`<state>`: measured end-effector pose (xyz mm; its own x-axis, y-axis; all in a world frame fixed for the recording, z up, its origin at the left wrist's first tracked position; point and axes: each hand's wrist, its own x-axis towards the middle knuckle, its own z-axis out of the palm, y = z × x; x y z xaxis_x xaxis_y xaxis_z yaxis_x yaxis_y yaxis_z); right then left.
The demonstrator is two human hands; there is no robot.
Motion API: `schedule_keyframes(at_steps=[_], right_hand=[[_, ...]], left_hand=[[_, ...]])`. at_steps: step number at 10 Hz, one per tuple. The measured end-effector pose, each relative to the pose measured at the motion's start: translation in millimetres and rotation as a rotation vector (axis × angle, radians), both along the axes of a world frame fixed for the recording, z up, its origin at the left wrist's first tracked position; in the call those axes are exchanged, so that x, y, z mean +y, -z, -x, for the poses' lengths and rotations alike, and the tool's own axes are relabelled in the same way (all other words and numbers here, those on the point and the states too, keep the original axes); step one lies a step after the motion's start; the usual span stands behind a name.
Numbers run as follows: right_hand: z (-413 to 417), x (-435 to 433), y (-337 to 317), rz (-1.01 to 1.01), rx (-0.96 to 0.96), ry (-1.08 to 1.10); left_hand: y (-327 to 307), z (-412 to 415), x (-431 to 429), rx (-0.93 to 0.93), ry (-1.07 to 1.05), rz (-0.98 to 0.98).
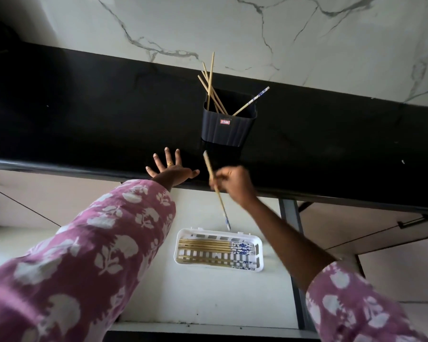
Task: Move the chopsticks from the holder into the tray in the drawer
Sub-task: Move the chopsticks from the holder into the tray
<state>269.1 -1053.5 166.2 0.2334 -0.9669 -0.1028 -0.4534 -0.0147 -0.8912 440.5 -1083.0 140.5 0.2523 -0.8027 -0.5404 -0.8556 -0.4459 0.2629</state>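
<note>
In the middle of the frame we see a dark ribbed holder standing on the black surface. A few plain wooden chopsticks lean together at its left side. One more with a blue-and-white patterned end slants out toward the upper right.

Just below the holder, our right hand has its fingers curled around a single chopstick. We hold it near its middle. It runs steeply down the frame, its upper end in front of the holder's base and its patterned end just above the tray.

Our left hand lies flat on the front edge of the surface, left of the holder. Its fingers are spread and hold nothing, and a gold ring sits on one finger.

Lower in the frame the drawer stands pulled out, pale inside. A white slotted tray rests on its floor. Several chopsticks lie side by side along the tray, with their blue patterned ends toward the right of the frame.

Pink sleeves with white flowers cover both arms. A veined marble wall fills the top of the frame.
</note>
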Motion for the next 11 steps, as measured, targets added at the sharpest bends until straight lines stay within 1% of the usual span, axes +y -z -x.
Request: schedule_keyframes(at_steps=[1, 2, 4, 5, 6, 7, 9, 11], right_hand=[[-3, 37, 43, -0.058, 0.274, -0.202], [-3, 62, 76, -0.098, 0.446, -0.358], [-2, 86, 114, -0.169, 0.691, -0.552], [-1, 92, 128, -0.233, 0.771, -0.554], [0, 95, 136, -0.372, 0.686, -0.390], [-5, 96, 141, -0.369, 0.652, -0.360], [-16, 93, 150, -0.279, 0.686, -0.307], [-16, 97, 149, -0.224, 0.668, -0.367]], left_hand=[[2, 0, -1, -0.008, -0.002, -0.001], [1, 2, -1, -0.021, -0.006, -0.005], [-2, 4, -1, -0.038, -0.012, -0.014], [0, 4, -3, -0.039, -0.021, -0.014], [2, 3, -4, -0.038, -0.019, -0.015], [3, 3, -5, -0.037, -0.017, -0.015], [2, 3, -6, -0.042, -0.017, -0.024], [4, 1, -8, -0.036, -0.013, -0.030]])
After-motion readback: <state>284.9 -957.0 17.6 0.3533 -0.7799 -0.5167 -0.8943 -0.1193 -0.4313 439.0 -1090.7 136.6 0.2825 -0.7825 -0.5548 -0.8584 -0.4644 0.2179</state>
